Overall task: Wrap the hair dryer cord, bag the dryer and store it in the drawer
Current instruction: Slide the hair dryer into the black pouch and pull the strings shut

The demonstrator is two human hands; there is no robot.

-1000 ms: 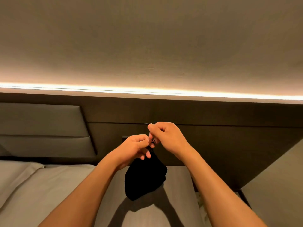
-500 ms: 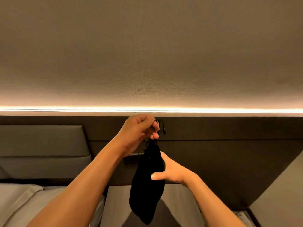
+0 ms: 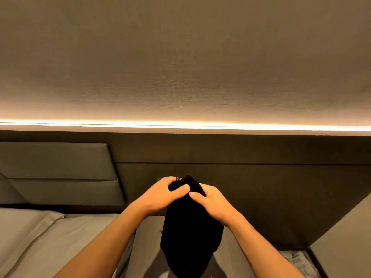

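Two hands hold the black bag (image 3: pixel 190 233) in the air above the bedside surface (image 3: pixel 146 247); the left hand (image 3: pixel 162 194) and right hand (image 3: pixel 214 203) both pinch its gathered neck. The dryer seems inside, so bagging is nearly finished. Next comes the drawer, which is not visible. No writing can be read; print on the paper (image 3: pixel 297 261) at lower right is too blurred.

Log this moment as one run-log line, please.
stage: bagging | left hand: gripping black bag top | right hand: gripping bag top | bag: held above nightstand | drawer: not seen
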